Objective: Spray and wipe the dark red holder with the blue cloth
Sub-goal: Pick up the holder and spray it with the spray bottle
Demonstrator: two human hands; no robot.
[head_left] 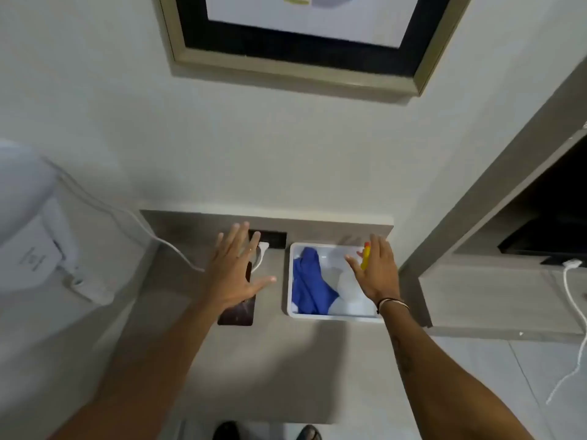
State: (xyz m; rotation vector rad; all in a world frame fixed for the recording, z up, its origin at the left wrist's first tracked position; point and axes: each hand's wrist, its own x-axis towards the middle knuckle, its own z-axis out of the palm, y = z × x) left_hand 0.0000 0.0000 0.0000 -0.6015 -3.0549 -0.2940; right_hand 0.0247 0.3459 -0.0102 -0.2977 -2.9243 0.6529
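The dark red holder (238,314) lies flat on the grey shelf (270,369), mostly covered by my left hand (235,271), which hovers over it with fingers spread and holds nothing. To its right stands a white tray (289,281) with the crumpled blue cloth (309,285) lying in its left half. My right hand (376,274) is spread open over the tray's right side. A yellow and orange spray bottle top (366,257) peeks out beside its fingers; the rest of the bottle is hidden.
A black wall socket (273,239) with a white plug (263,249) and cord sits behind the holder. A white appliance (28,236) stands at left. A framed picture (301,58) hangs above. A lower grey counter (495,300) with a white cable is at right.
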